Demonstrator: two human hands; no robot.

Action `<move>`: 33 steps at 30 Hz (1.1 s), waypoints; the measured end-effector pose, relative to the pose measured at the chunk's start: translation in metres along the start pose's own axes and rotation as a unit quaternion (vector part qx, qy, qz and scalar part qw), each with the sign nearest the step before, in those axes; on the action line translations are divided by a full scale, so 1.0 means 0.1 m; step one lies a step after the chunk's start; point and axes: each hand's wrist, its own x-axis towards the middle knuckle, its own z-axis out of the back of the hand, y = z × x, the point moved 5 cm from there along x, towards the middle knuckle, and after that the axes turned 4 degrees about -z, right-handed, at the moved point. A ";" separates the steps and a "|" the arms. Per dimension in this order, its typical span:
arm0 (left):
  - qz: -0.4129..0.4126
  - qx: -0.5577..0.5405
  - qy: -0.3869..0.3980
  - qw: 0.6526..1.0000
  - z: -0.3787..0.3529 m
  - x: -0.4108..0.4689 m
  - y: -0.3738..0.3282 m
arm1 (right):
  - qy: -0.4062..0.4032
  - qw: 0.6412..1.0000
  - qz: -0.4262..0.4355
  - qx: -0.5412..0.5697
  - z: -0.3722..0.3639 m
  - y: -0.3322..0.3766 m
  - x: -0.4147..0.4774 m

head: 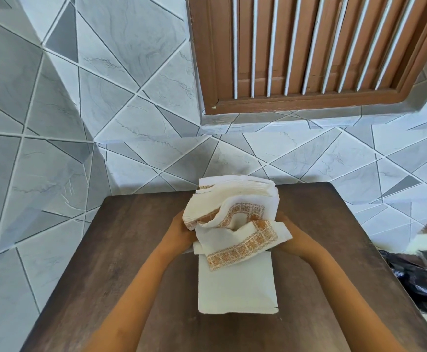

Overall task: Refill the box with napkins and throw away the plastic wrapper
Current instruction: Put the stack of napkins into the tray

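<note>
— Where were the napkins (235,199)?
— Clamped between my hands, above the worktop (120,250). My left grip (180,228) clutched one side and my right grip (287,224) the other, fingers buried under the paper.
— Anything else?
— A flat white piece (236,285) lay just nearer me than both grips, and a black bag (415,283) lay well right of my right grip.

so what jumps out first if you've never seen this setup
The bulging stack of napkins with orange-brown patterned borders stands out first. It is held over the far middle of the dark wooden table between the left hand and right hand. Nearer the camera a flat white rectangle lies on the table, and a crumpled black bag sits past its right edge.
</note>
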 end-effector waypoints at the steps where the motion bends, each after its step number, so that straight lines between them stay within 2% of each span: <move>1: 0.001 0.004 0.005 1.000 -0.01 -0.02 0.02 | -0.023 1.000 0.002 0.007 0.04 0.02 -0.01; 4: 0.020 0.002 0.007 1.000 -0.02 -0.02 0.07 | -0.046 0.996 0.010 0.072 0.02 0.16 0.01; 8: 0.035 0.025 0.040 0.998 -0.05 -0.02 0.01 | -0.089 0.994 0.030 0.054 0.05 0.23 0.04; 12: 0.007 0.110 0.049 0.993 -0.10 -0.02 -0.07 | -0.082 0.995 0.028 -0.040 0.06 0.04 0.10; 15: -0.051 0.252 0.079 0.963 -0.17 -0.03 -0.17 | -0.042 0.991 -0.006 -0.124 0.02 -0.16 0.17; 16: -0.052 0.254 0.086 0.962 -0.18 -0.04 -0.19 | -0.035 0.989 -0.006 -0.145 0.01 -0.18 0.18; 19: -0.029 0.128 0.083 0.988 -0.15 -0.10 -0.24 | -0.041 0.987 -0.010 -0.154 0.01 -0.28 0.21; 22: -0.033 0.069 0.037 0.996 -0.07 -0.12 -0.33 | -0.035 0.988 -0.003 -0.149 0.00 -0.35 0.22; 25: -0.064 0.077 0.007 0.995 -0.03 -0.09 -0.41 | -0.050 0.992 0.020 -0.114 0.03 -0.21 0.15; 28: -0.049 0.063 -0.010 0.997 0.04 -0.06 -0.38 | -0.069 0.996 0.038 -0.045 0.05 0.00 0.08; 30: -0.022 0.066 -0.002 0.998 0.08 -0.04 -0.33 | -0.048 0.998 0.037 -0.010 0.05 0.08 0.05; 33: -0.012 0.106 0.035 0.994 0.10 0.00 -0.36 | -0.027 0.999 0.015 -0.033 0.03 0.03 0.07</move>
